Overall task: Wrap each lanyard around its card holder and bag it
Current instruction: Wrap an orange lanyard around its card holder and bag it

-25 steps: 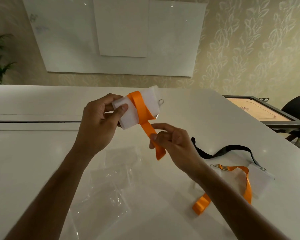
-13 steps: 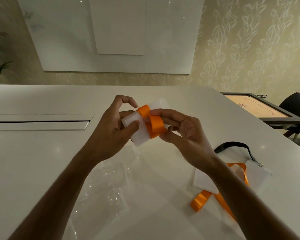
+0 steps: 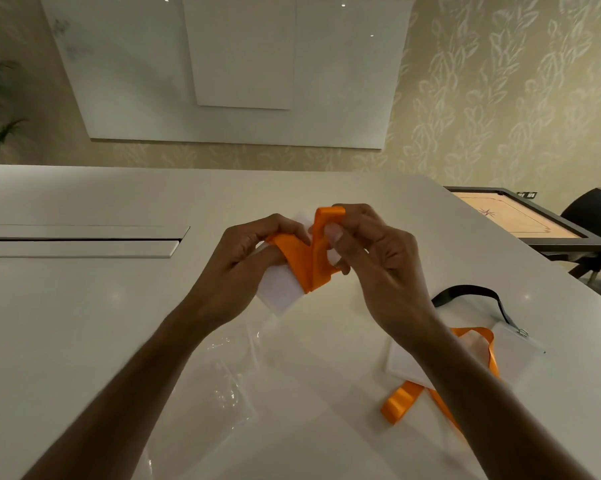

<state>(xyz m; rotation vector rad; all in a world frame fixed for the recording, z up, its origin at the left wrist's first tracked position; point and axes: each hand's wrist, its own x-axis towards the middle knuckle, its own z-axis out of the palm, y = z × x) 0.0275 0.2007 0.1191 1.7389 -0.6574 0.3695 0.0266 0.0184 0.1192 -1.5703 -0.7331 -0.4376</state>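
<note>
head view looks down at two bare hands held up over a white bench [image 3: 84, 341]. between the hands is a white card holder [image 3: 280, 289] with an orange lanyard [image 3: 309, 261] wound around it. the card holder is in the air above the bench, not touching it.

the left hand [image 3: 236, 268] has its grip curled around the left side of the card holder, with the thumb pressing the orange band flat against it. the right hand [image 3: 378, 261] has its grip pinching a loop of the orange lanyard at the top of the card holder, between thumb and fingers. the band makes a v shape across the front of the card holder.

just below the card holder, flat on the bench, lie some clear plastic bags [image 3: 229, 382]. they are shiny and hard to see, so i cannot tell how many there are.

to the right of the card holder, on the bench, is a small pile: a black lanyard [image 3: 472, 292], a second orange lanyard [image 3: 401, 400] and two more white holders [image 3: 513, 351]. the right arm covers part of that pile.

far to the right of the card holder, past the bench edge, stand a game board table [image 3: 513, 220] and a dark chair [image 3: 596, 216].
</note>
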